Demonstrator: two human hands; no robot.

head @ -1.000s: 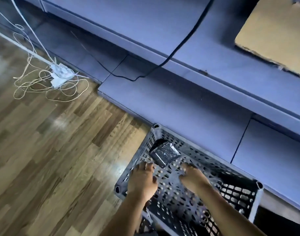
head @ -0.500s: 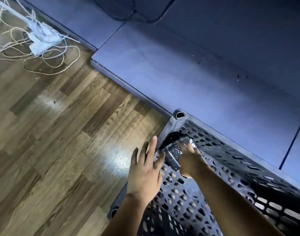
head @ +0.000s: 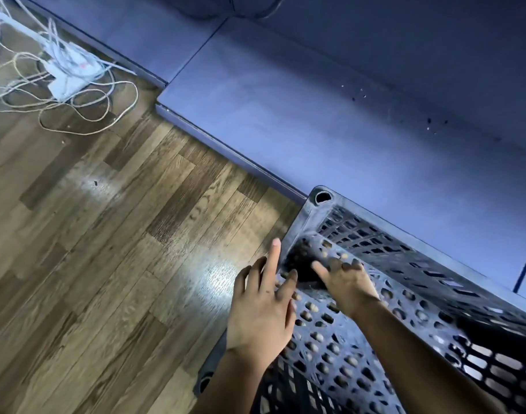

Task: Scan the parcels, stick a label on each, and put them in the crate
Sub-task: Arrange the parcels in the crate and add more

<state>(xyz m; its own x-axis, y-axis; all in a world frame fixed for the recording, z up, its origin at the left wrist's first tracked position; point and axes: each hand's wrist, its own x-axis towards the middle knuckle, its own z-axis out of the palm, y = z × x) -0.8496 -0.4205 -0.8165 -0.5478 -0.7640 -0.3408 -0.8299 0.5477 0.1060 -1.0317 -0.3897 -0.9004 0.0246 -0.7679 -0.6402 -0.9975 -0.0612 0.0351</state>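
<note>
Wood floor [head: 106,249] is meeting a blue plinth [head: 315,130], and the perforated crate [head: 360,234] is sitting against it. The left hand [head: 260,312], fingers straight, is lying over the crate's left rim. The right hand [head: 348,285], nearer and with fingers spread, is covering the parcel [head: 312,286] in the crate's far-left corner. The parcel's long axis cannot be told.

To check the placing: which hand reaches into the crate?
The right hand: its fingers point down into the far corner of the crate. The left hand is at the left rim, fingers spread.
</note>
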